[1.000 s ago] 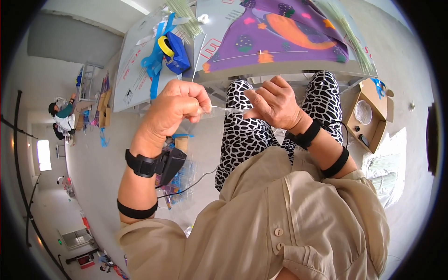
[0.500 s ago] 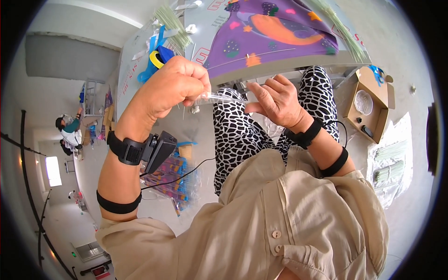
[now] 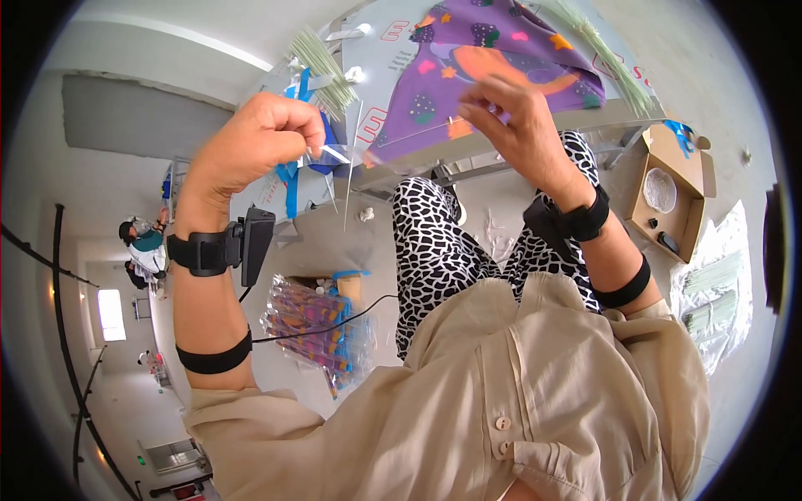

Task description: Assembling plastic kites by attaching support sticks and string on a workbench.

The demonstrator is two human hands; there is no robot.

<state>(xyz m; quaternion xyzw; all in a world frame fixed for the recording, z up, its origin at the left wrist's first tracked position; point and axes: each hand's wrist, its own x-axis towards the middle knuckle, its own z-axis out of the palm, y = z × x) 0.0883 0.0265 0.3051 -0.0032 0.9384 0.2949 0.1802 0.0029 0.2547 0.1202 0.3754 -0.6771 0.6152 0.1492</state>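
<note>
My left hand [image 3: 266,138] is closed in a pinch on a strip of clear tape [image 3: 336,154] at the table's near left edge. The tape's free end reaches toward the purple fabric. My right hand [image 3: 526,134] hovers over the near part of the purple printed fabric [image 3: 418,79], its fingers loosely curled and apart. Motion smears its fingertips, and nothing shows between them. A thin pale rod [image 3: 426,132] lies along the fabric's near edge, close to my right thumb. Behind my left hand sits a blue tape dispenser [image 3: 324,138], partly hidden.
Bundles of thin pale rods lie on the grey table [image 3: 368,63], one bundle [image 3: 334,83] left and another [image 3: 614,67] right. An open cardboard box [image 3: 668,221] stands right, near plastic-wrapped rods [image 3: 710,288]. Packaged printed fabric [image 3: 313,321] lies on the floor. Another person [image 3: 146,242] works far left.
My right hand has let go of the clear strip and moved up over the fabric. My left hand has shifted left, still pinching the strip.
</note>
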